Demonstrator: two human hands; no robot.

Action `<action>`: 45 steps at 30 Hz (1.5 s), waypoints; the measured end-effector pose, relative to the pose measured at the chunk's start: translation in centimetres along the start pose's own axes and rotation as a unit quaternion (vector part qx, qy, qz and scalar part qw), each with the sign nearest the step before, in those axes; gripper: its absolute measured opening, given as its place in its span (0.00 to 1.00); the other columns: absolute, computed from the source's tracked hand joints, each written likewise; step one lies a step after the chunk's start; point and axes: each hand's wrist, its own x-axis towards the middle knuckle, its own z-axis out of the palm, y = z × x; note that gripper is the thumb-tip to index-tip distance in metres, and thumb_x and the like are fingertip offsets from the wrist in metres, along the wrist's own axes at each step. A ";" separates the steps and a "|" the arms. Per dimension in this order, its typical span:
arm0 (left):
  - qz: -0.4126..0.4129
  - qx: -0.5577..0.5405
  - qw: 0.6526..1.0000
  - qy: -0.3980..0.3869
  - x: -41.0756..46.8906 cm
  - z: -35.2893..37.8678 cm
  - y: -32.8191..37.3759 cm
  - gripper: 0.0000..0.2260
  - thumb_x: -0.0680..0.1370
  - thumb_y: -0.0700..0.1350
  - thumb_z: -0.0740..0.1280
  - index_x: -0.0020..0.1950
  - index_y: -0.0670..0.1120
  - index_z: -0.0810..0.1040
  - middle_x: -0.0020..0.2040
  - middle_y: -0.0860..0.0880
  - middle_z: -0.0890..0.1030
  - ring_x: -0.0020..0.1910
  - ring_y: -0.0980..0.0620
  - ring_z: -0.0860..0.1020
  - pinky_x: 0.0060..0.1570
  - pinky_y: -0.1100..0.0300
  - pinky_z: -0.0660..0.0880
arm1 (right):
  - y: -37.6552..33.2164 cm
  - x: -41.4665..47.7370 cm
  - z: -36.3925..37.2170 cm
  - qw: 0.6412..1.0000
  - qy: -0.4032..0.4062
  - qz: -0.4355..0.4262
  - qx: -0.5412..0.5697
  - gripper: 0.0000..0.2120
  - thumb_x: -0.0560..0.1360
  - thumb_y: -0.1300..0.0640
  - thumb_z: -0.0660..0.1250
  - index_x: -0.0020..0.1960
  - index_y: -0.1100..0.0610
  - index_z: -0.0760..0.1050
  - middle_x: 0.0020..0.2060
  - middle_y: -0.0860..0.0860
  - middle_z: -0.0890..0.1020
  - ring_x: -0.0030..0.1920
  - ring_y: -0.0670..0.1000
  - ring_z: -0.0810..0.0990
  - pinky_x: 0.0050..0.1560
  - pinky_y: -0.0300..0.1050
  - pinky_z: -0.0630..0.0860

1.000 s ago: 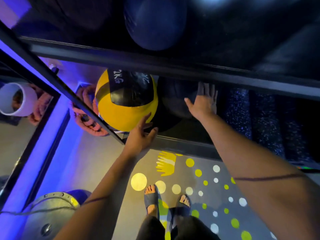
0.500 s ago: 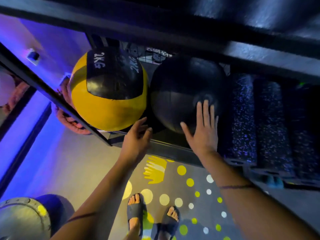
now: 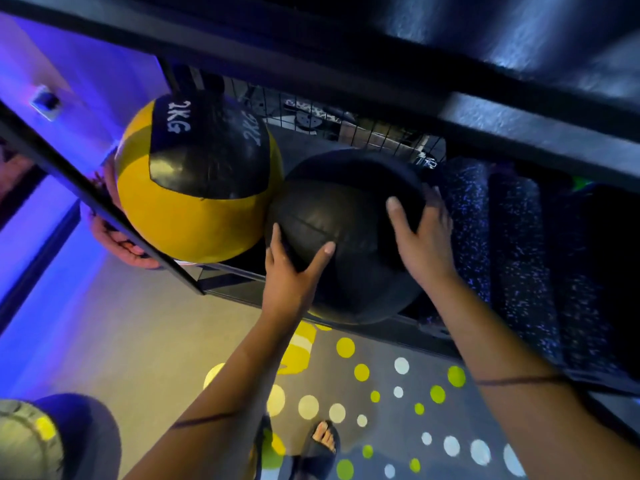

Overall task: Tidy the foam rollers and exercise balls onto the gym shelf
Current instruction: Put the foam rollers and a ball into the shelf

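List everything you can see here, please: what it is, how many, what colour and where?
Black ball: one, black, shelf front, between both hands.
Yellow ball: one, yellow and black, marked 2KG, touching the black ball's left side.
Foam rollers: at least three, dark with pale speckles, lying right of the black ball.
Shelf: one, dark metal frame, wire mesh back.
Mat: grey with yellow, green and white dots, on the floor.
Left hand: on the black ball's front.
Right hand: on its right side.
Feet: in dark sandals, on the mat.
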 end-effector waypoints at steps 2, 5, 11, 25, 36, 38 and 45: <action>-0.013 -0.021 1.000 -0.008 -0.2 0.2 -0.9 0.57 0.61 0.76 0.73 0.81 0.59 0.49 0.80 0.52 0.61 0.78 0.54 0.62 0.76 0.47 0.64 | 0.1 0.3 1.0 0.998 -0.012 -0.013 -0.053 0.39 0.78 0.30 0.55 0.82 0.50 0.53 0.82 0.51 0.53 0.81 0.54 0.49 0.79 0.58 0.48; -0.016 -0.007 0.999 -0.030 -0.7 0.5 -1.7 0.57 0.63 0.74 0.73 0.82 0.58 0.47 0.81 0.53 0.57 0.79 0.55 0.60 0.77 0.48 0.63 | 0.7 0.7 1.8 0.999 0.020 0.005 -0.037 0.41 0.74 0.25 0.53 0.80 0.46 0.56 0.81 0.47 0.56 0.81 0.53 0.51 0.77 0.60 0.52; 0.001 0.024 0.995 -0.101 -0.7 -0.6 -2.5 0.35 0.78 0.56 0.71 0.80 0.60 0.57 0.63 0.65 0.77 0.64 0.61 0.77 0.68 0.51 0.74 | 0.8 10.5 -0.8 0.978 0.160 0.134 -0.021 0.32 0.80 0.33 0.57 0.67 0.59 0.73 0.63 0.61 0.79 0.63 0.63 0.78 0.61 0.53 0.74; 0.018 0.103 0.993 -0.063 4.9 1.1 1.4 0.19 0.83 0.45 0.64 0.75 0.50 0.71 0.69 0.50 0.79 0.66 0.51 0.77 0.60 0.62 0.70 | 0.5 4.7 2.8 0.965 0.036 -0.072 -0.250 0.57 0.62 0.22 0.66 0.81 0.42 0.47 0.82 0.49 0.48 0.81 0.62 0.45 0.70 0.80 0.57; -0.008 0.252 0.962 -0.108 11.7 2.2 -1.3 0.17 0.79 0.45 0.63 0.67 0.44 0.76 0.62 0.39 0.81 0.62 0.36 0.78 0.53 0.53 0.73 | 6.7 0.0 2.5 0.955 0.105 -0.173 -0.217 0.58 0.61 0.27 0.74 0.79 0.57 0.58 0.78 0.53 0.61 0.80 0.61 0.54 0.70 0.68 0.68; -0.031 0.261 0.957 -0.121 12.8 2.4 -1.5 0.15 0.75 0.47 0.66 0.58 0.39 0.80 0.52 0.37 0.84 0.52 0.36 0.83 0.47 0.53 0.79 | 6.8 0.0 2.6 0.958 0.097 -0.167 -0.211 0.58 0.61 0.27 0.75 0.79 0.56 0.58 0.78 0.52 0.60 0.80 0.60 0.53 0.68 0.69 0.70; -0.018 0.285 0.944 -0.163 14.5 1.8 -3.9 0.04 0.72 0.43 0.68 0.37 0.46 0.79 0.42 0.41 0.85 0.43 0.40 0.85 0.46 0.46 0.84 | 6.1 0.6 2.5 0.962 0.084 -0.161 -0.202 0.59 0.61 0.27 0.75 0.80 0.56 0.56 0.79 0.53 0.58 0.81 0.60 0.52 0.73 0.68 0.65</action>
